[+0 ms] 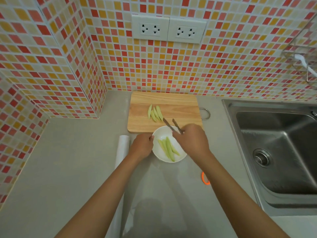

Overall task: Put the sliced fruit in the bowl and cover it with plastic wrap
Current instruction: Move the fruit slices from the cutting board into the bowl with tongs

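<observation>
1. Pale green fruit slices (pixel 155 113), four thin curved wedges, lay side by side near the middle of the light wooden cutting board (pixel 180 103), close together and fanned slightly.
2. We saw more pale green slices (pixel 169 148), long and narrow, already lying inside the round white bowl (pixel 160 155), which stood on the grey countertop (pixel 77 160) just in front of the board's near edge.
3. Our right hand (pixel 192 140) was curled around a pair of dark brown chopsticks (pixel 171 125), whose tips were spread apart; one tip reached the near end of the slices on the board, and we could not tell whether it touched them.
4. Our left hand (pixel 141 146) gripped the left rim of the white bowl, fingers curled round its edge.
5. We noted a white roll of plastic wrap (pixel 122 148) lying on the countertop just left of the left hand, its length running toward us, beside the left forearm.
6. An orange ring-shaped object (pixel 204 178) lay on the countertop near the right forearm, partly hidden by it.
7. A metal loop handle (pixel 205 113) stuck out from the board's right side.
8. We saw a stainless steel sink (pixel 274 143) to the right, and a wall of red, orange and cream mosaic tiles (pixel 68 57) carrying two white socket plates (pixel 168 30) behind the board.
</observation>
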The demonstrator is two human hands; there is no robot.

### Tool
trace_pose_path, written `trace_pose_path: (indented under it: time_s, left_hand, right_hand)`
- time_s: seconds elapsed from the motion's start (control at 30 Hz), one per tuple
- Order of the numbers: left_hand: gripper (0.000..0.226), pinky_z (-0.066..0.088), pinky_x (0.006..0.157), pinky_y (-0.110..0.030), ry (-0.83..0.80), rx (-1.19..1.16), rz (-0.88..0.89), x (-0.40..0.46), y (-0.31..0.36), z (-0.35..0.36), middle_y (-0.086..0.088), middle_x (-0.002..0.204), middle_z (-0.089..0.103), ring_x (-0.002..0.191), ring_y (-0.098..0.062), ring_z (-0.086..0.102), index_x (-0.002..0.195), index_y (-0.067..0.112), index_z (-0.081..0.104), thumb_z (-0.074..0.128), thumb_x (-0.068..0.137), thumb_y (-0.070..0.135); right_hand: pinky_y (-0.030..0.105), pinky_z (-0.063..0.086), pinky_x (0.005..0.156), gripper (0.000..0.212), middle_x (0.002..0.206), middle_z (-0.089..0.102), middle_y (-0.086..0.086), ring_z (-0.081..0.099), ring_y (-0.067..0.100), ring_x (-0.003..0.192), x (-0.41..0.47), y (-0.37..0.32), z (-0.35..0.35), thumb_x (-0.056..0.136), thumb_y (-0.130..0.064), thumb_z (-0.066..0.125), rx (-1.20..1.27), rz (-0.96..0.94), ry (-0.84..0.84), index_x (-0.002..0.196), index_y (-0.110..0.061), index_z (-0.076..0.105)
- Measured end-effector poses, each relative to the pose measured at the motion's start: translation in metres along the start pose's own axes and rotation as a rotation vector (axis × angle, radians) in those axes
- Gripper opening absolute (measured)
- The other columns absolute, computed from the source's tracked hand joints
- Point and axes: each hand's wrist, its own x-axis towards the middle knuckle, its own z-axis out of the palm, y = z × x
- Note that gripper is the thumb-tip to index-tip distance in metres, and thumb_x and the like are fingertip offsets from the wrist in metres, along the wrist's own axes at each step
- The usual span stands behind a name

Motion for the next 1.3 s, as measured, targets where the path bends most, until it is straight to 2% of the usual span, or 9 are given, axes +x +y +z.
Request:
trace_pose_path:
  time_s: [0.1,0.37,0.53,0.7,0.83,0.9,1.1,1.23,1.3]
  left_hand:
    - [0.031,0.039,0.065,-0.029,0.001,0.011,-0.006,0.0,0.0,0.0,-0.002,0.084,0.063,0.077,-0.022,0.057,0.076,0.02,0.054,0.037,0.102,0.022]
    - [0.03,0.043,0.066,-0.032,0.001,0.011,-0.017,-0.001,0.0,-0.001,-0.002,0.081,0.06,0.073,-0.023,0.056,0.076,0.019,0.051,0.037,0.102,0.024]
    - [0.03,0.046,0.07,-0.035,-0.004,0.015,-0.029,0.001,0.0,0.0,-0.008,0.088,0.066,0.078,-0.027,0.06,0.085,0.013,0.058,0.036,0.102,0.025]
    - [0.033,0.049,0.076,-0.038,-0.008,0.008,-0.021,0.002,-0.001,0.0,-0.008,0.092,0.067,0.085,-0.028,0.062,0.096,0.009,0.064,0.036,0.102,0.025]
    - [0.035,0.051,0.081,-0.038,-0.002,0.003,-0.013,0.004,-0.002,0.002,-0.009,0.101,0.068,0.092,-0.028,0.062,0.111,0.009,0.066,0.035,0.103,0.024]
    - [0.034,0.051,0.082,-0.039,0.0,-0.01,-0.01,0.004,-0.002,0.003,-0.009,0.102,0.068,0.092,-0.028,0.062,0.112,0.009,0.066,0.036,0.103,0.023]
    - [0.033,0.052,0.083,-0.04,0.0,-0.007,-0.002,0.003,-0.001,0.001,-0.009,0.102,0.068,0.092,-0.029,0.062,0.109,0.01,0.066,0.036,0.102,0.022]
    - [0.029,0.051,0.08,-0.04,0.003,-0.001,0.01,0.001,0.0,0.0,-0.009,0.099,0.068,0.091,-0.03,0.062,0.097,0.011,0.062,0.036,0.102,0.021]
    - [0.029,0.052,0.08,-0.042,-0.002,-0.01,0.002,0.0,0.002,-0.001,-0.01,0.099,0.068,0.09,-0.032,0.063,0.098,0.011,0.063,0.035,0.102,0.021]
  right_hand:
    - [0.025,0.021,0.043,0.041,0.053,0.039,-0.003,0.038,0.015,0.047,0.04,-0.02,0.01,0.083,-0.028,0.062,-0.064,-0.03,-0.043,0.054,-0.014,0.037]
    - [0.026,0.034,0.052,0.027,0.066,0.047,0.0,0.052,0.025,0.071,0.087,-0.036,0.05,0.083,-0.015,0.06,-0.203,-0.031,-0.172,0.062,-0.013,0.042]
    - [0.028,0.038,0.057,0.026,0.069,0.049,0.003,0.051,0.024,0.07,0.095,-0.046,0.054,0.083,-0.008,0.058,-0.229,-0.038,-0.164,0.063,-0.012,0.043]
    - [0.025,0.027,0.043,0.034,0.059,0.041,0.001,0.05,0.026,0.067,0.095,-0.034,0.055,0.085,-0.002,0.054,-0.13,0.006,-0.14,0.056,-0.011,0.039]
    - [0.027,0.036,0.055,0.019,0.074,0.054,0.007,0.053,0.025,0.072,0.091,-0.026,0.051,0.086,-0.004,0.056,-0.105,0.015,-0.134,0.068,-0.007,0.051]
    - [0.026,0.034,0.052,0.026,0.071,0.052,0.006,0.053,0.024,0.072,0.091,-0.024,0.048,0.086,-0.004,0.057,-0.105,0.017,-0.135,0.062,-0.009,0.047]
    - [0.027,0.021,0.044,0.044,0.05,0.036,0.002,0.034,0.015,0.046,0.068,-0.025,0.011,0.082,-0.008,0.064,-0.002,-0.05,-0.115,0.049,-0.01,0.036]
    - [0.025,0.027,0.047,0.02,0.053,0.047,0.008,0.039,0.016,0.047,0.033,-0.01,-0.025,0.078,-0.01,0.069,0.053,-0.043,-0.192,0.064,0.005,0.065]
    - [0.025,0.033,0.05,0.02,0.056,0.05,0.008,0.043,0.017,0.048,0.015,-0.001,-0.03,0.077,-0.013,0.071,0.022,-0.002,-0.296,0.073,0.007,0.066]
